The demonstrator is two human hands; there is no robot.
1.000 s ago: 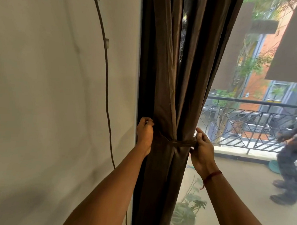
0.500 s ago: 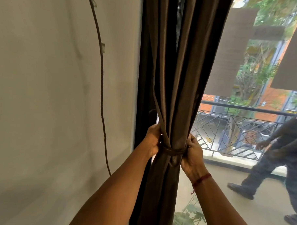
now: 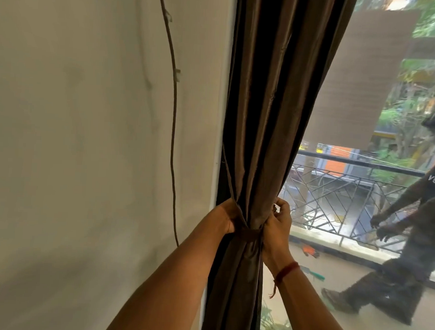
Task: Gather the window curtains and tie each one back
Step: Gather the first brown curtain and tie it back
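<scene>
My left hand (image 3: pixel 225 218) and right hand (image 3: pixel 278 227) are both closed around the tieback (image 3: pixel 251 233) cinching the brown curtain (image 3: pixel 267 132) beside the wall (image 3: pixel 88 134); the soft, slippery-looking fabric seems best gripped at this bunched waist.

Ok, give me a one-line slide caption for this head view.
Both hands, left and right, cinch a tie around the gathered brown curtain beside the window.

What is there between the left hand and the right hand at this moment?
In the head view, the gathered brown curtain with its tie-back band lies between the left hand and the right hand; both hands grip it.
</scene>
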